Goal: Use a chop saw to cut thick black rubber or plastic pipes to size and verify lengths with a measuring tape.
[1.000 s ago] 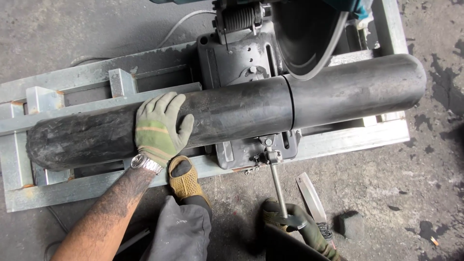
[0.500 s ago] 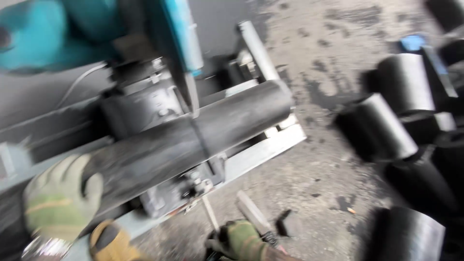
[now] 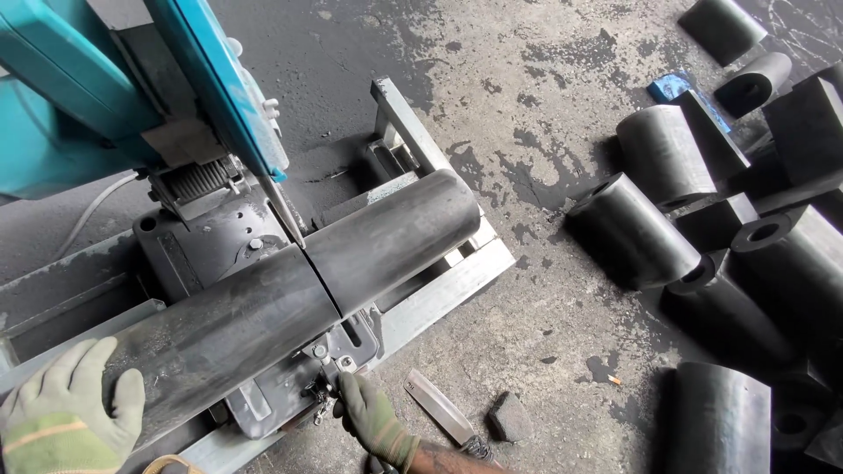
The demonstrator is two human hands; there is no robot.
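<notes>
One long black pipe (image 3: pixel 290 303) lies across the metal frame (image 3: pixel 443 294) of a cut-off saw set on the concrete floor (image 3: pixel 544 114). Its surface is dull, dark grey to black, with pale scuffs along the upper side. A thin cut line rings the pipe just under the saw blade (image 3: pixel 283 209), dividing it into a longer near section and a shorter far section; the two sections sit in line, faces touching or almost touching. The long axis runs from lower left to upper right, and the far end face points toward the upper right, ending just above the frame's outer rail.

The teal saw housing (image 3: pixel 105 88) hangs above and behind the cut. The left hand (image 3: pixel 66 412), in a pale green work glove, lies flat on the pipe's near end with fingers spread over the top, not closed around it. The right hand (image 3: pixel 373 421), in a darker green glove, is closed on the vise handle (image 3: pixel 327 377) at the front of the saw base.

Open floor lies to the right of the frame. A flat metal strip (image 3: pixel 437 405) and a small dark block (image 3: pixel 509 417) lie near the right hand. Well apart, at the right edge, cut black pipe pieces (image 3: pixel 641 228) lie in a heap, several showing hollow bores.
</notes>
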